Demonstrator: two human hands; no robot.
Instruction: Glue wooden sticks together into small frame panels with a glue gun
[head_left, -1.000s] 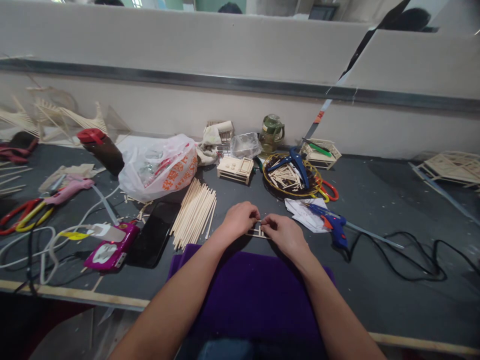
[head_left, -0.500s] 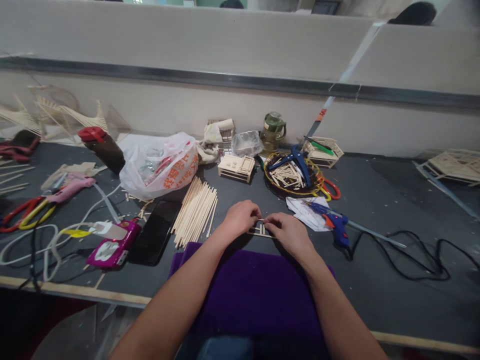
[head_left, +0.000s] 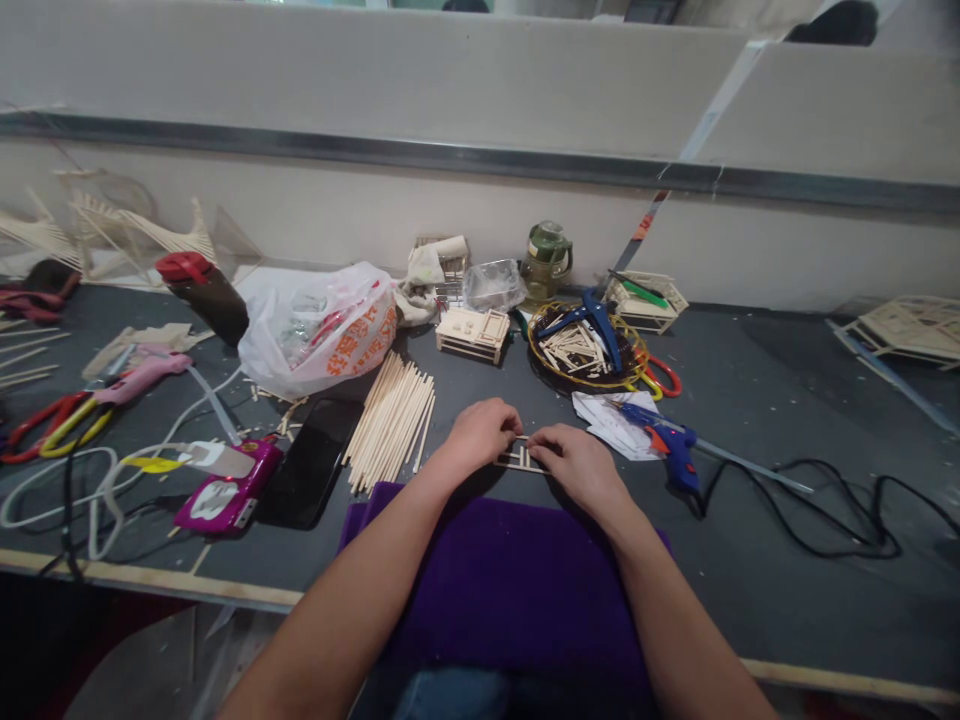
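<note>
A small flat frame of wooden sticks lies on the dark tabletop in front of me, with short cross pieces inside it. My left hand has its fingers closed on the far left part of this frame. From the other side, my right hand pinches the frame's far right part between thumb and fingers. The fingertips of both hands are close together, and they hide parts of the frame. Left of my left hand lies a pile of wooden sticks. A blue glue gun rests to the right, partly on white paper.
Behind my hands stand a small stick model and a basket of stick pieces. On the left are a black phone, a magenta power strip, a plastic bag and a pink glue gun. Purple cloth hangs over the near edge.
</note>
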